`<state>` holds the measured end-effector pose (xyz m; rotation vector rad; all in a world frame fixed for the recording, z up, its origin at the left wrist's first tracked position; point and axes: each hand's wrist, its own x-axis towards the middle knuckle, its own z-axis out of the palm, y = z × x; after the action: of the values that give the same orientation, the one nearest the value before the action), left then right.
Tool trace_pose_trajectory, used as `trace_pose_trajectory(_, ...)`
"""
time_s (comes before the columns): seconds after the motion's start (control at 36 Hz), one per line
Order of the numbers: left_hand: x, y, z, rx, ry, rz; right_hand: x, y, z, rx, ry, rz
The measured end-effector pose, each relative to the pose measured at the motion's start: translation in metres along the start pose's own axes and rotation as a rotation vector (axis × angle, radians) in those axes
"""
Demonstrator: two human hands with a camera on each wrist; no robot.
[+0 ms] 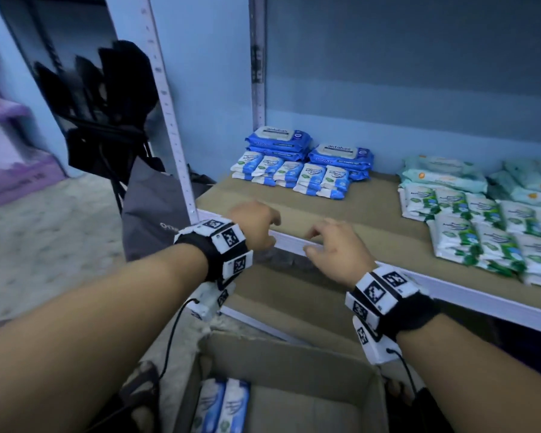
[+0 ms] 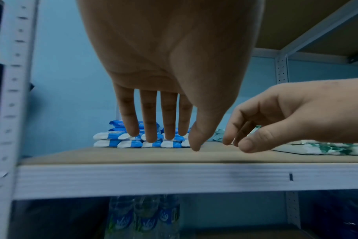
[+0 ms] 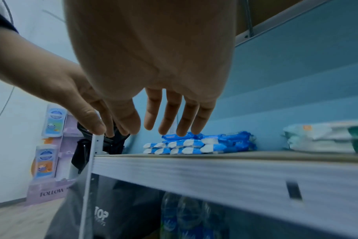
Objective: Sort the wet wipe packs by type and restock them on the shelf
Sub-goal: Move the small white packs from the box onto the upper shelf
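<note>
Blue and white wipe packs (image 1: pixel 297 173) lie stacked at the back left of the shelf (image 1: pixel 372 232), with larger blue packs (image 1: pixel 341 153) behind them. Green and white packs (image 1: pixel 487 232) and pale mint packs (image 1: pixel 444 175) fill the right side. My left hand (image 1: pixel 256 223) and right hand (image 1: pixel 331 245) hover empty over the shelf's front edge, fingers relaxed. In the left wrist view the left hand's fingers (image 2: pixel 151 122) hang straight down before the blue packs (image 2: pixel 133 140). The right wrist view shows the right hand's fingers (image 3: pixel 174 116) spread. Two blue packs (image 1: pixel 222 407) lie in the cardboard box (image 1: pixel 294 354) below.
A white metal upright (image 1: pixel 166 104) stands left of the shelf, with a grey bag (image 1: pixel 156 210) and a black stand (image 1: pixel 107 120) beside it. Water bottles (image 2: pixel 145 216) sit on the lower shelf. A purple display (image 1: pixel 10 145) stands at far left.
</note>
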<state>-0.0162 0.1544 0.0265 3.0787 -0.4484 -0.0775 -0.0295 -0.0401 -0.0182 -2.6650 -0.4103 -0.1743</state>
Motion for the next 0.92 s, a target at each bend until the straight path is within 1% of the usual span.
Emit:
trace_pose_trajectory(0.08, -0.027, -0.006, 0.019, -0.056, -0.017, -0.028, -0.024, -0.005, 0.023, 0.122, 0.105, 0.011)
trace_pose_trajectory(0.14, -0.045, -0.011, 0.035, -0.101, -0.04, -0.056, -0.04, -0.006, 0.042, 0.194, 0.13, 0.047)
trace_pose_trajectory(0.17, -0.054, -0.013, 0.045, -0.128, -0.055, -0.075, -0.048, -0.006, 0.052, 0.217, 0.116, 0.067)
trace_pose_trajectory(0.33, -0.098, -0.022, 0.117, -0.295, -0.133, -0.218, -0.096, 0.003, 0.119, 0.27, -0.095, 0.19)
trace_pose_trajectory(0.44, -0.122, -0.021, 0.166, -0.365, -0.176, -0.35, -0.126, 0.013, 0.178, 0.404, -0.198, 0.359)
trace_pose_trajectory(0.53, -0.137, -0.02, 0.201, -0.386, -0.25, -0.446, -0.146, 0.025, 0.224, 0.439, -0.328, 0.431)
trace_pose_trajectory(0.58, -0.146, -0.02, 0.221, -0.401, -0.323, -0.483, -0.158, 0.027, 0.245, 0.408, -0.422, 0.456)
trace_pose_trajectory(0.69, -0.159, -0.02, 0.259, -0.433, -0.439, -0.516, -0.177, 0.024, 0.27, 0.308, -0.538, 0.463)
trace_pose_trajectory(0.78, -0.167, -0.02, 0.286, -0.44, -0.508, -0.569, -0.186, 0.024, 0.28, 0.281, -0.634, 0.475)
trace_pose_trajectory(0.83, -0.171, -0.02, 0.306, -0.459, -0.575, -0.593, -0.192, 0.026, 0.29, 0.252, -0.7, 0.47)
trace_pose_trajectory(0.92, -0.175, -0.02, 0.328, -0.471, -0.672, -0.623, -0.199, 0.029, 0.299, 0.248, -0.823, 0.502)
